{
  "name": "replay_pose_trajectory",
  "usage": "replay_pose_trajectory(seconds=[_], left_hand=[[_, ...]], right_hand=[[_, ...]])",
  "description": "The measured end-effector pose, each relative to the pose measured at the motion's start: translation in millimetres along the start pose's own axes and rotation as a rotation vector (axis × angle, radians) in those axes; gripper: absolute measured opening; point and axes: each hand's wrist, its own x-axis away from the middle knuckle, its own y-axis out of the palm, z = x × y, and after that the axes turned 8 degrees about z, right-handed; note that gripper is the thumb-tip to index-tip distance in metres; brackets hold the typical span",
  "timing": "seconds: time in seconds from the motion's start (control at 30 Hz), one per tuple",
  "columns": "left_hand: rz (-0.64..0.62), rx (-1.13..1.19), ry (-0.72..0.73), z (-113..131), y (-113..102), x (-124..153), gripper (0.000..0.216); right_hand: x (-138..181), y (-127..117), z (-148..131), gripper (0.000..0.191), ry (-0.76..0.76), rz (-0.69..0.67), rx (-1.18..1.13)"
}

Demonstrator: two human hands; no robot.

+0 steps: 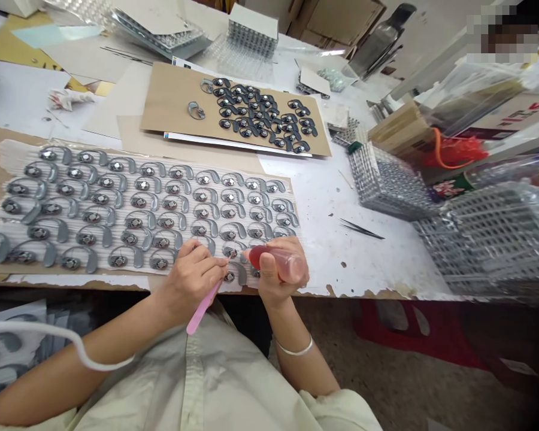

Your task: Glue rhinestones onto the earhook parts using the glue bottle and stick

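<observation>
Grey ear-hook pieces (175, 188) lie in rows on a white ridged sheet (5, 157) at the near left of the white worktable (317, 239), each with a round metallic part at one end of its curved hook. Low in the rows, near the table's front edge, the two hands come close together without touching each other. The left hand (196, 272) has its fingers pinched together on a slim pink tool (203, 311), whose handle slants down toward the body while its tip points at one of the pieces; whether the tip touches it is too small to tell. The right hand (284, 272) is wrapped around a translucent reddish bottle (281, 263), with the narrow end aimed left at that same piece and the thumb pressed along the side. A white bangle (295, 352) circles the right wrist. Farther back, a brown cardboard sheet (170, 99) bears a cluster of black ear-hook pieces (260, 114), with a lone grey one (196, 110) set apart at their left. Black tweezers (362, 228) lie on the table to the right, near stacked silvery trays (381, 179) and a red bag (460, 149)
</observation>
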Motion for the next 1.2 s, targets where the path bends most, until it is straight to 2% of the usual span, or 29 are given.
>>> replay_pose_trajectory(seconds=[0.23,0.7,1.0,1.2], left_hand=[[0.033,0.007,-0.001,0,0,-3,0.012],[-0.048,0.171,-0.056,-18,-4,-12,0.012],[-0.139,0.243,-0.085,-28,-8,-14,0.007],[-0.15,0.26,-0.122,-30,-9,-15,0.008]], right_hand=[[0,-2,0,0.011,-0.006,0.0,-0.001],[4,-5,3,0.012,-0.039,-0.029,-0.044],[4,-5,2,0.014,-0.024,0.008,-0.046],[4,-4,2,0.014,-0.031,0.003,-0.02]])
